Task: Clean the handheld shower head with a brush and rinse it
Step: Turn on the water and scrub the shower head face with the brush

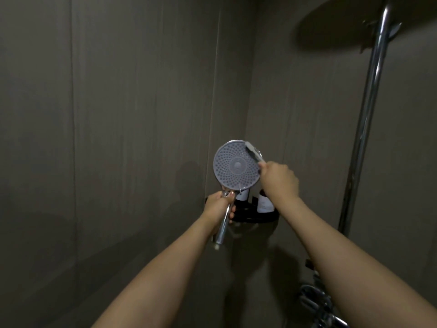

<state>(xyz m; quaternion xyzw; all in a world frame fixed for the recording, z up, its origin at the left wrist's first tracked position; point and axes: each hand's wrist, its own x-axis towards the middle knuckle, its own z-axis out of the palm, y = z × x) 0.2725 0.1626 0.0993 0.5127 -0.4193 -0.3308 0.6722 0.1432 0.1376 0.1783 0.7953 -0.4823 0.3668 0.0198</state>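
The handheld shower head (pixel 234 165) is a round grey disc full of small nozzles on a chrome handle, held up in front of the wall corner with its face toward me. My left hand (pixel 218 207) grips the chrome handle just below the disc. My right hand (pixel 280 179) holds a small pale brush (pixel 253 151) by its handle. The brush's head lies against the upper right rim of the disc.
A black corner shelf (pixel 256 216) with two white bottles hangs right behind the hands. A chrome riser pipe (pixel 369 110) runs up the right wall to a large dark overhead shower disc (pixel 343 24). Chrome valve fittings (pixel 316 301) sit at the lower right.
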